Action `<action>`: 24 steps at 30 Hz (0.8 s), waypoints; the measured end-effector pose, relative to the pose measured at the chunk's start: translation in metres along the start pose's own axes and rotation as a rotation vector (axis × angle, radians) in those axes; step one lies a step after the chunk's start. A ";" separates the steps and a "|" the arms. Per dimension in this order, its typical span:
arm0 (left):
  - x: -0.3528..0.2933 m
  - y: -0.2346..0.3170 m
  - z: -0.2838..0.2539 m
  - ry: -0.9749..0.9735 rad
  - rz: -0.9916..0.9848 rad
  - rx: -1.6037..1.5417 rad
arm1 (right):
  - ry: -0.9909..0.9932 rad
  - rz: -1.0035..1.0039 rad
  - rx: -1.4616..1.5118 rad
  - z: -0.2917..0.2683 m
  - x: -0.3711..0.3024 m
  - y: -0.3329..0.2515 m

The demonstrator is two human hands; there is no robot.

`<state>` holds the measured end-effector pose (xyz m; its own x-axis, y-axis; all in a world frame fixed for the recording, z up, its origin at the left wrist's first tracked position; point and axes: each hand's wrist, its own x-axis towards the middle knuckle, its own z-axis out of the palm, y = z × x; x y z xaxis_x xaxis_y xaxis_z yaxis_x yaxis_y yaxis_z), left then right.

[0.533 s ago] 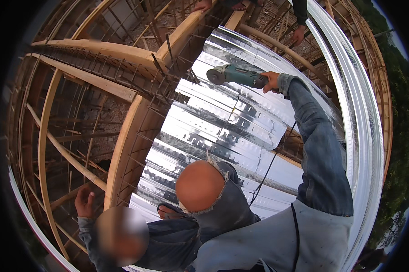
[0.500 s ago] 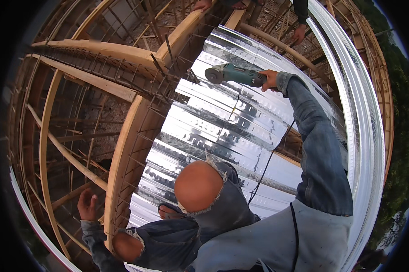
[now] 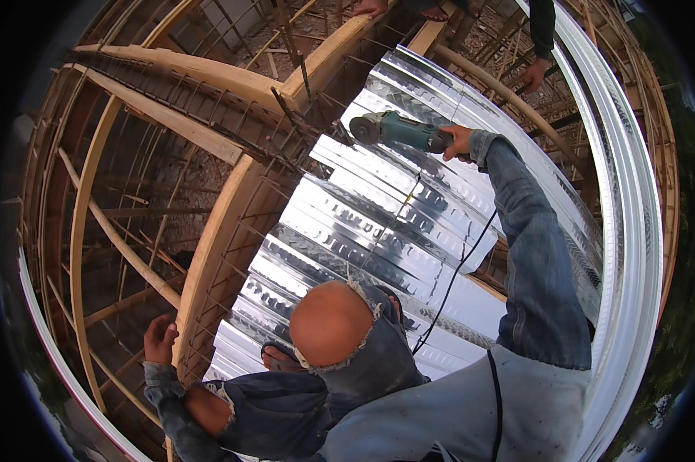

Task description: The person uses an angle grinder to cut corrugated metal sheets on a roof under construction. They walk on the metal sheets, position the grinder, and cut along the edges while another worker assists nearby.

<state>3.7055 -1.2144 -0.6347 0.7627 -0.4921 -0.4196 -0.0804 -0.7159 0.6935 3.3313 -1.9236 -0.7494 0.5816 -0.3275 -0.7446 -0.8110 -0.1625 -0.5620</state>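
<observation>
My right hand point(image 3: 459, 142) is wrapped round the rear of a green angle grinder point(image 3: 406, 132), held out over shiny corrugated metal decking sheets point(image 3: 363, 202). The grinder's round disc end points left, close to the upper left edge of the sheets and the rebar there. A black power cord point(image 3: 454, 276) trails across the sheets toward my body. Low on the left, my left hand point(image 3: 160, 340) hangs beside a wooden formwork board point(image 3: 217, 258), its fingers loosely curled and the thumb apart. Nothing shows in it.
Steel rebar point(image 3: 286, 115) runs along the beam trench between boards. At left, timber poles point(image 3: 124, 246) cross deep openings. Another person's hand point(image 3: 534, 75) reaches in at upper right; one more hand point(image 3: 372, 8) rests on a far board. Long curved metal sheets point(image 3: 621, 192) line the right.
The view has shifted slightly, so the decking and boards sit a little differently. My left hand has risen a little toward the board, fingers more curled. My right hand still holds the grinder.
</observation>
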 end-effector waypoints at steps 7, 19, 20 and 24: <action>0.003 0.009 0.003 -0.001 -0.027 0.034 | 0.022 -0.041 -0.006 0.000 0.015 -0.001; -0.003 0.019 0.006 0.011 -0.097 0.028 | 0.050 -0.016 0.019 0.004 0.016 -0.010; -0.002 0.022 0.008 0.007 -0.100 0.016 | 0.047 -0.039 0.017 0.005 0.016 -0.010; -0.003 0.034 0.014 0.009 -0.043 0.046 | 0.049 -0.003 -0.017 0.006 0.018 -0.010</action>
<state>3.6919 -1.2439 -0.6181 0.7719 -0.4557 -0.4432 -0.0764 -0.7587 0.6470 3.3500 -1.9221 -0.7597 0.5803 -0.3721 -0.7245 -0.8107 -0.1790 -0.5574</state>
